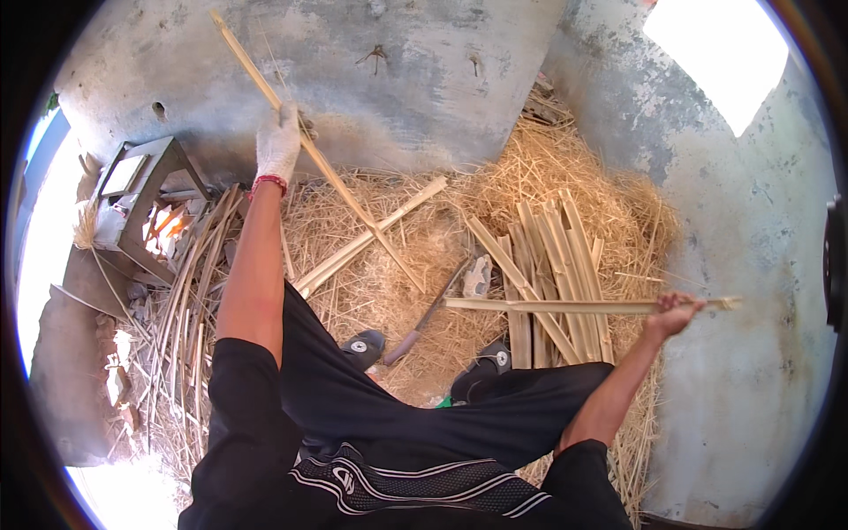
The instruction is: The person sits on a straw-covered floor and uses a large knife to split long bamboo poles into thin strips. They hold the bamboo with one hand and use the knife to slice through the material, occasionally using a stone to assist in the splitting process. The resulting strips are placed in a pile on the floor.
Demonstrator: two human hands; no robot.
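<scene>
My left hand (281, 146), in a white knitted glove, is closed round a long split bamboo strip (344, 192). The strip slants from the upper left down to the shavings in the middle. My bare right hand (676, 314) grips a second bamboo strip (574, 306) close to its right end. This one lies nearly level above a pile of split bamboo pieces (574, 256). Between my shoes rests a curved blade with a wooden handle (405, 346), near a pale stone (478, 276). Another split bamboo length (389, 228) passes beneath the left strip.
Straw-like shavings (609, 199) cover the ground and heap up toward the corner. Thin bamboo strips (190, 274) lie in a bundle at left, beside a small wooden stool (141, 203). Grey walls (397, 88) stand ahead and along the right (751, 221).
</scene>
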